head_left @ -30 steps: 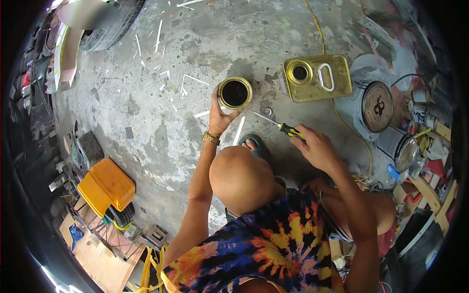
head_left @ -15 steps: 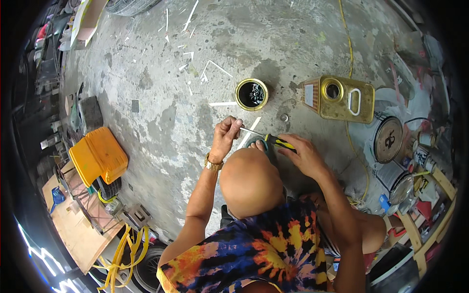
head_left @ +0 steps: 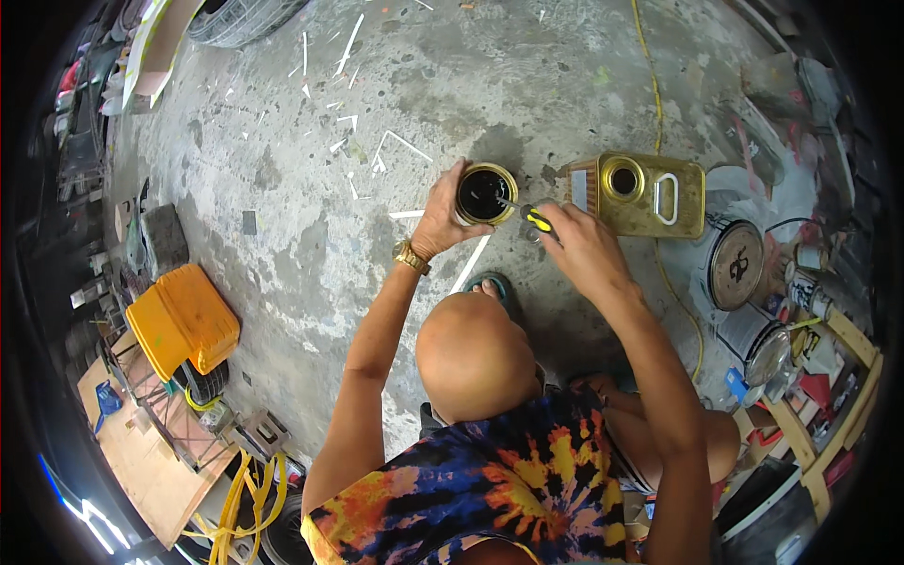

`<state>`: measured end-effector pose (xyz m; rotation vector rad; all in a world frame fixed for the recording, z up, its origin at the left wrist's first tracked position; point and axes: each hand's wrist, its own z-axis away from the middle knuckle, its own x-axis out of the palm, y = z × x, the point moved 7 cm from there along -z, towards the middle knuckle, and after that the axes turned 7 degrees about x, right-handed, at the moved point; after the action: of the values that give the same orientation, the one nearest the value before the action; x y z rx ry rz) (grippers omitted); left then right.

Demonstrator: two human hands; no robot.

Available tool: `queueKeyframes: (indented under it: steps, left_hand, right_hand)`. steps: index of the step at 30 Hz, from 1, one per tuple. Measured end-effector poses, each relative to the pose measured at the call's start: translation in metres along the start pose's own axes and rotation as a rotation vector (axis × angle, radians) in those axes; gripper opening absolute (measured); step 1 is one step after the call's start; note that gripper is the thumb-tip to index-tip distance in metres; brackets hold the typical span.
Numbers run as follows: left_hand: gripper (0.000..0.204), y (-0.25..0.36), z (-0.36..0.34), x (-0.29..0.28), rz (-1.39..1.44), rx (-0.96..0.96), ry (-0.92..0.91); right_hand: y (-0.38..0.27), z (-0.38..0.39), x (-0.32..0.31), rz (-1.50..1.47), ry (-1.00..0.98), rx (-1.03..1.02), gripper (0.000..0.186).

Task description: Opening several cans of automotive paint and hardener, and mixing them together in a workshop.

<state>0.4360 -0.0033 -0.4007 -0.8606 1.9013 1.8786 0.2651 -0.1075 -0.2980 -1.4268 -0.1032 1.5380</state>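
Note:
A round open tin (head_left: 513, 177) with dark liquid inside stands on the concrete floor ahead of me. My left hand (head_left: 447, 215) is curled around its left side, thumb at the near edge. In my right hand (head_left: 576, 240) is a screwdriver (head_left: 538, 219) with a yellow and black handle. Its shaft reaches over the tin's right rim, with the tip in the mouth at the dark liquid. Just right of the tin stands a gold rectangular metal can (head_left: 683, 209) with a round open spout and a white carrying handle.
White strips (head_left: 405, 151) are scattered over the floor ahead. A yellow cord (head_left: 656, 104) runs behind the rectangular can. Lidded buckets (head_left: 734, 266) and clutter stand at right; an orange plastic container (head_left: 184, 320) sits at left. A tyre (head_left: 247, 21) lies far left.
My left hand has left the screwdriver's shaft and moved forward onto the tin. My right hand has carried the screwdriver forward, its tip now in the tin's mouth.

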Motion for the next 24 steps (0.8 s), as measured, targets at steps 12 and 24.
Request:
queueKeyframes:
  steps: [12,24]
  left_hand:
    - [0.115,0.046,-0.016,0.029,-0.28,0.172,-0.315]
    - [0.113,0.054,-0.035,0.038,-0.321,0.072,-0.29]
  right_hand:
    - [0.023,-0.013,0.081,0.22,-0.034,0.151,0.027]
    - [0.051,-0.016,0.064,-0.006,0.21,0.298,0.032]
